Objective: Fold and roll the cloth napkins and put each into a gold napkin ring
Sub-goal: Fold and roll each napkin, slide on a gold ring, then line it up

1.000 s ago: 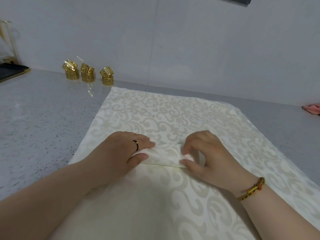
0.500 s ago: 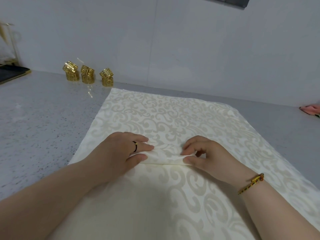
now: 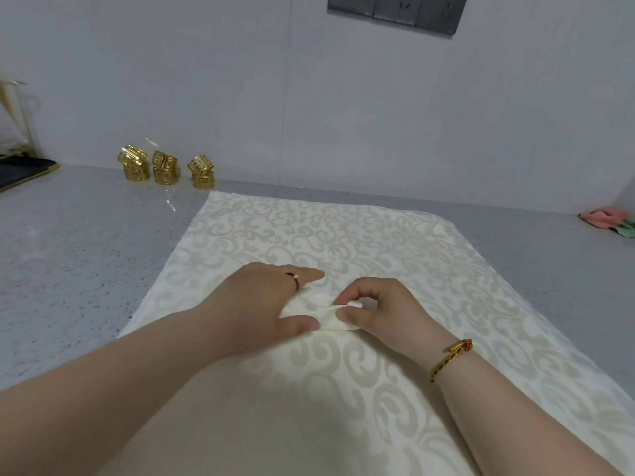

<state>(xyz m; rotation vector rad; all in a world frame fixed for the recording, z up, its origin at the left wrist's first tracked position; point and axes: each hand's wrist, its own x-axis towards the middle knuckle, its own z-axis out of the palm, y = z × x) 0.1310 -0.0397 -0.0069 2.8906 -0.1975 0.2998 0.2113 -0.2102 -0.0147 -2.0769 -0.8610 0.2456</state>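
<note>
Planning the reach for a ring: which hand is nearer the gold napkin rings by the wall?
Left. The left hand presses the napkin toward the person and right of the gold napkin rings; the right hand pinches its fold farther right.

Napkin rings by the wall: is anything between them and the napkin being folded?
Nothing visible. The gold napkin rings stand past the far left corner of the napkin, with only bare grey counter between. The right hand pinches the fold.

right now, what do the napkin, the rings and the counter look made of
Napkin: woven cloth, perhaps damask, cream, scroll pattern with slight sheen.
Napkin rings: probably polished gold-toned metal, glinting, pierced fretwork.
Counter: grey speckled stone or composite, glossy enough to reflect light.
</note>
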